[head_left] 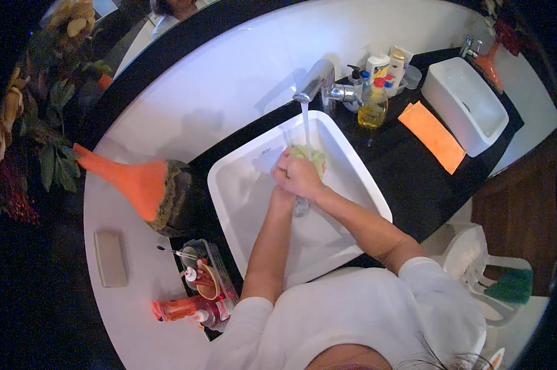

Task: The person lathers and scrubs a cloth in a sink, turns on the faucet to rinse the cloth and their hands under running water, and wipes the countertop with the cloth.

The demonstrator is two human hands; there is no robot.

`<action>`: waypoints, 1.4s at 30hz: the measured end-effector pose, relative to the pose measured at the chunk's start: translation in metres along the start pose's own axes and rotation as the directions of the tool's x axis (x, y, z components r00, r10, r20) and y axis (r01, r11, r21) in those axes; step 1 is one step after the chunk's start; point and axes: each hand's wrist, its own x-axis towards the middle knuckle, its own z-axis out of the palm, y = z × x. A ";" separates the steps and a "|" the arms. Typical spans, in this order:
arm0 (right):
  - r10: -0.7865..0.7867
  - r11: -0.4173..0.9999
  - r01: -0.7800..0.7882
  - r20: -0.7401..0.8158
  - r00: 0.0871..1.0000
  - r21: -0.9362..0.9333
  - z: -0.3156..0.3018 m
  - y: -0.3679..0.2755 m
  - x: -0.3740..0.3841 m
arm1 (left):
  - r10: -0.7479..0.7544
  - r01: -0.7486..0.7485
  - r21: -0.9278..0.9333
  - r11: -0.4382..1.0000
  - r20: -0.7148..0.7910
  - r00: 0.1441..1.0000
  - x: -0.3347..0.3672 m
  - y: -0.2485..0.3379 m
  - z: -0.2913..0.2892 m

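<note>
A white square sink (358,194) sits on the black counter. From the chrome tap (315,81) a stream of water (306,126) runs down onto a pale yellow-green cloth (316,156). My right hand (304,177) is closed around this bunched cloth, which shows beyond its knuckles. Pressed against it, my left hand (281,171) is closed too, its fingers partly covered by the right. Both hands are inside the sink, above its bottom. The wrists come close together near the drain (300,206). How far the cloth reaches between the palms is hidden.
An orange and dark vase (144,185) stands left of the sink. Nearer, a clear tray (220,271) holds several bottles. Right of the tap are a bottle of yellow liquid (373,106), a folded orange cloth (432,135) and a small white basin (497,117). A white chair (466,246) stands at the right.
</note>
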 end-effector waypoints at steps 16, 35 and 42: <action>-0.064 0.995 0.085 -0.315 0.947 0.055 -0.008 -0.011 0.015 | 0.082 -0.067 0.070 0.995 -0.247 0.965 0.002 0.021 0.018; 0.260 -0.306 -0.383 0.463 0.847 0.872 -0.066 0.050 0.030 | 0.061 -0.001 0.141 0.990 -0.423 0.904 -0.020 0.017 -0.003; 0.324 0.121 -0.275 0.224 0.919 0.954 -0.042 0.043 0.034 | 0.313 -0.272 0.219 0.937 -0.181 0.932 -0.007 0.051 0.012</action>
